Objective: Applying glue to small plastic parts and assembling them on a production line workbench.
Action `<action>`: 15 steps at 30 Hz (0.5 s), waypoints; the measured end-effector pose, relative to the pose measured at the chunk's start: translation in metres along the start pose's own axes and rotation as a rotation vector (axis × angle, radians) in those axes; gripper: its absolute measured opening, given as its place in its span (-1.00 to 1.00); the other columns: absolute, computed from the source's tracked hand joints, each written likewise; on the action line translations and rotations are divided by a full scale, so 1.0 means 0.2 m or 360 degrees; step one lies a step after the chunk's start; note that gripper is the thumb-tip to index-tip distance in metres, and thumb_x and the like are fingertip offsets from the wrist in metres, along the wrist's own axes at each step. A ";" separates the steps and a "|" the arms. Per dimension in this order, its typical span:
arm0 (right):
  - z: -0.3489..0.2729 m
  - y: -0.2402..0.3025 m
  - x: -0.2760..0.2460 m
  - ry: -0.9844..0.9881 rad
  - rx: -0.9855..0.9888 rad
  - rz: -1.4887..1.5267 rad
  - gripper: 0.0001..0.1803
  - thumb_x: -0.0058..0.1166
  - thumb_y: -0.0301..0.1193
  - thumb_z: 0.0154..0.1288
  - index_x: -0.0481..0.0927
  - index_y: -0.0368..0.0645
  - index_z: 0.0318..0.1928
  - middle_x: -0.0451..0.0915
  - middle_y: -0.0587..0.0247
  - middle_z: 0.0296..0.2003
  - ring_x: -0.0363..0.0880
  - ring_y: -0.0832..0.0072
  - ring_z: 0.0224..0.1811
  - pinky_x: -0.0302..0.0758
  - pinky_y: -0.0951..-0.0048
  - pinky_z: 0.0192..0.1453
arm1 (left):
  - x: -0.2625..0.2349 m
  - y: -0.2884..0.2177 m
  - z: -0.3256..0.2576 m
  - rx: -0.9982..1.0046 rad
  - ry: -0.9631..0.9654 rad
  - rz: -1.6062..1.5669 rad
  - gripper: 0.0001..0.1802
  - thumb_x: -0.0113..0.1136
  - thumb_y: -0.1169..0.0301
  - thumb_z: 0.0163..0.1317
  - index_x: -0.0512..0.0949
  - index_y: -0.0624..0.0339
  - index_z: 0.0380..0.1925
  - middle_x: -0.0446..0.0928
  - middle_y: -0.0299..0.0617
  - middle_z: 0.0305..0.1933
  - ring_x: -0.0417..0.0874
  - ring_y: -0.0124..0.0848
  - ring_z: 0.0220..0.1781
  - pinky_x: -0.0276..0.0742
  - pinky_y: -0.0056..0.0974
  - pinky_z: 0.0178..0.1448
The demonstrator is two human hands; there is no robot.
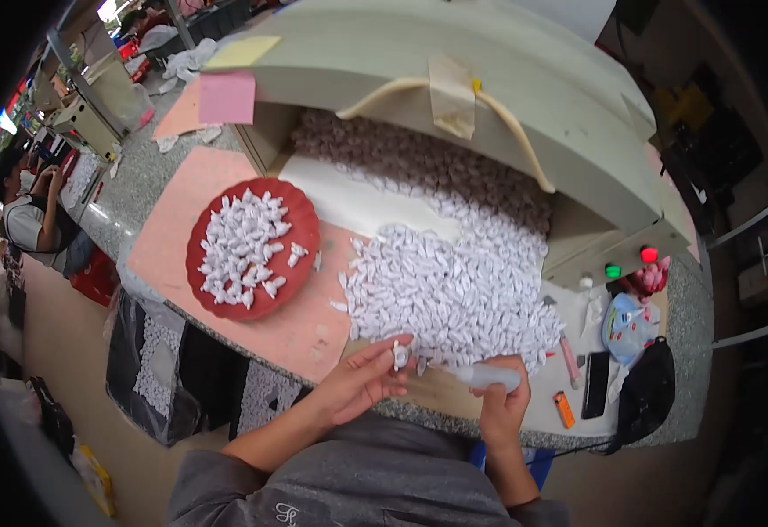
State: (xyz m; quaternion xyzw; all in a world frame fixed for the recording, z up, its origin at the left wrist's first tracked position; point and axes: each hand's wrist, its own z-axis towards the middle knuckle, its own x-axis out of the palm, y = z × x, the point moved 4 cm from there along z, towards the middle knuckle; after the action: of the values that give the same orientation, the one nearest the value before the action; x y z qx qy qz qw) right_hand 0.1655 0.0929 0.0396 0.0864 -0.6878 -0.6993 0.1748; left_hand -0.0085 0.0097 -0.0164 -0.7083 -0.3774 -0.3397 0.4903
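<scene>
Item: my left hand (pixel 366 384), fingertips drawn narrow on one small white figure (pixel 400 356), which sits at the thumb's tip, near the edge of the heap.

Item: my right hand (pixel 504 401), fingers curled around a pale bottle (pixel 493 378), held crosswise, one end toward my left fingers; whether that end touches anything, I cannot tell.

Item: heap of small white pieces (pixel 454 299), loose, directly ahead of my fingers, running back under a beige hood (pixel 524 79).

Item: red plate (pixel 299 279), scalloped edge, ahead and left of my left fingers, bearing a cluster of white figures (pixel 241 235); pink mat (pixel 162 250) beneath.

Item: to the right of my right fingers, nearest first: orange lighter (pixel 563 409), black phone (pixel 594 385), black pouch (pixel 647 386).

Item: green button (pixel 612 271) and red button (pixel 649 254), on the hood's front, ahead and right of my right fingers.

Item: another person (pixel 39 215), well apart, far left of my left fingers, arms bent.
</scene>
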 end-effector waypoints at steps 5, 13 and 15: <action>0.01 -0.02 0.02 0.0119 0.0029 -0.0039 -0.72 0.16 -0.42 0.13 0.41 -0.28 -0.21 0.49 0.23 -0.33 0.43 0.60 -0.31 0.37 0.58 -0.22 | -0.03 0.00 0.01 -0.0035 -0.0027 -0.0089 -0.57 -0.06 0.34 0.33 0.27 0.17 0.18 0.47 -0.17 -0.01 0.53 -0.49 -0.14 0.50 -0.31 -0.02; -0.01 0.00 0.03 0.0249 -0.0656 -0.0597 -0.61 0.33 -0.31 -0.01 0.48 -0.27 -0.24 0.55 0.14 -0.40 0.50 0.37 -0.43 0.40 0.45 -0.35 | -0.08 0.05 -0.01 -0.0093 -0.0104 -0.0285 -0.69 -0.01 0.33 0.30 0.38 0.17 0.02 0.48 -0.21 -0.09 0.51 -0.48 -0.13 0.50 -0.31 -0.02; 0.00 0.01 0.04 0.0252 -0.0674 -0.0642 -0.61 0.34 -0.32 -0.03 0.48 -0.26 -0.26 0.55 0.14 -0.41 0.49 0.35 -0.46 0.40 0.43 -0.37 | -0.09 0.06 -0.01 -0.0103 -0.0093 -0.0292 -0.69 -0.01 0.32 0.30 0.39 0.17 0.01 0.48 -0.22 -0.11 0.51 -0.49 -0.14 0.50 -0.31 -0.03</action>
State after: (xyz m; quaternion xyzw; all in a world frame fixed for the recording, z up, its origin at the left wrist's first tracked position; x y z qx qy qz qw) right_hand 0.1582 0.0892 0.0424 0.2372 -0.4798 -0.8388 0.0996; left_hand -0.0068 0.0012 -0.0372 -0.6958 -0.4439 -0.3743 0.4228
